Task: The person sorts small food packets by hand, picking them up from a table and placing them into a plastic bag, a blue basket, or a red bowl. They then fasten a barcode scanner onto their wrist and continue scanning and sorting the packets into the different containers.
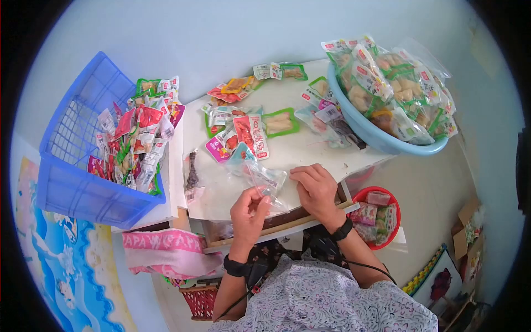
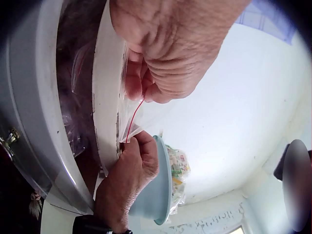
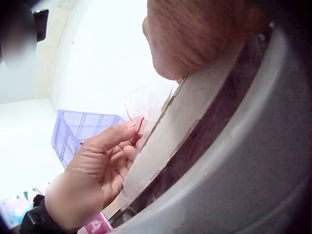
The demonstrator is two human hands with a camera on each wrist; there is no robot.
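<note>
the left hand (image 1: 250, 209) pinched the clear zip bag (image 1: 264, 180) at its red-lined edge, fingers curled; the right hand (image 1: 316, 188) lay flat beside it on the bench (image 1: 310, 146). thin film could slip from that pinch.

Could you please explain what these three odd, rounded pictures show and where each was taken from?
No machine here: a person works with bare hands, wearing three cameras. The wide picture comes from the head; the two close ones from the wrists. On the white table lie colourful snack packets, beside a blue plastic basket and a light blue bowl, both holding more packets. The left hand pinches a clear plastic zip bag with a red line; the right hand rests at its other edge.
</note>
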